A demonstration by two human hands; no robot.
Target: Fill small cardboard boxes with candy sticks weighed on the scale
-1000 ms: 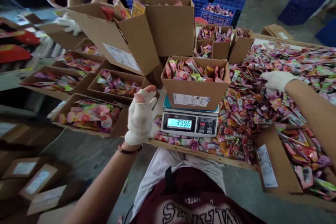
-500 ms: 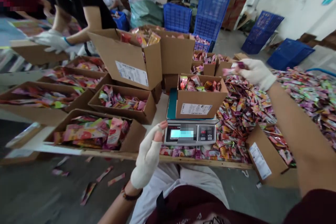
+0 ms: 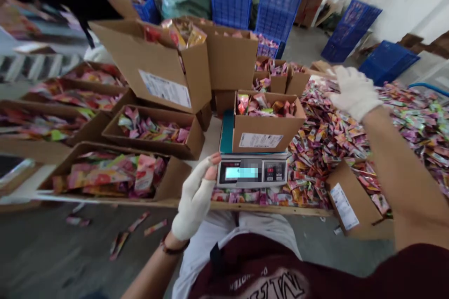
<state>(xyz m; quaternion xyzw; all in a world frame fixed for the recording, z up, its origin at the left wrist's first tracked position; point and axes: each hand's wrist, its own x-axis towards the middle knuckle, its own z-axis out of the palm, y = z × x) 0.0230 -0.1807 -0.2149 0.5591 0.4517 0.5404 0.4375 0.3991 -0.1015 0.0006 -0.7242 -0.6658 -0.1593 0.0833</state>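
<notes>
the step in hand looked like topping up the box (image 3: 264, 124) on the scale (image 3: 253, 170): it sat full of sachets, squarely on the pan, just in front of the person. the right hand (image 3: 354, 91), gloved, was stretched out over the far part of the sachet heap (image 3: 326, 145), fingers spread and bent down toward it; whether it gripped any sachet could not be told. the left hand (image 3: 196, 196), in a fingerless glove, hovered by the scale's left edge, fingers loosely open, holding nothing. by my reading, the next move called for a small pinch of sachets carried back to the box with an eye on the display. the table (image 3: 245, 208) was a wooden-edged board crowded with open cartons of sachets. blue crates (image 3: 277, 4) stood behind on a concrete floor, where stray sachets lay. another person in black worked at the far left.
</notes>
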